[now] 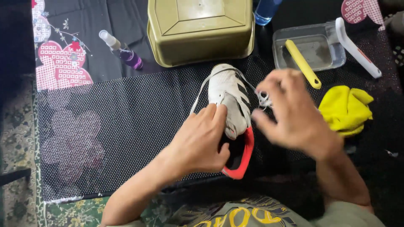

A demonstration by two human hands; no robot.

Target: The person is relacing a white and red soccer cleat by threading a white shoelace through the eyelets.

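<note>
The shoe (229, 98) lies at the middle of the dotted black mat (118, 126), toe pointing away from you: a white upper with black side stripes, a red-orange collar rim at the heel, and a white lace (201, 90) looping out along its left side. The upper looks soft and scuffed; the heel rim reads as smooth and glossy. Your left hand (202, 141) rests on the tongue and opening, fingers curled and pressing down on the shoe. Your right hand (290, 111) is blurred by motion, fingers partly spread just beside the shoe's right edge with a tangle of lace at its fingertips; whether it grips the lace cannot be told. The left hand hides the shoe's inside.

Beyond the toe sits an upturned olive plastic basin (200, 29), cut off at the top edge. To its left lies a small spray bottle (122, 50) holding purple liquid. To the right stands a clear rectangular tray (309, 50) with a yellow-handled tool (303, 63) across it and a white-handled tool (357, 50) over its rim. A crumpled yellow cloth (345, 109) lies near your right hand.
</note>
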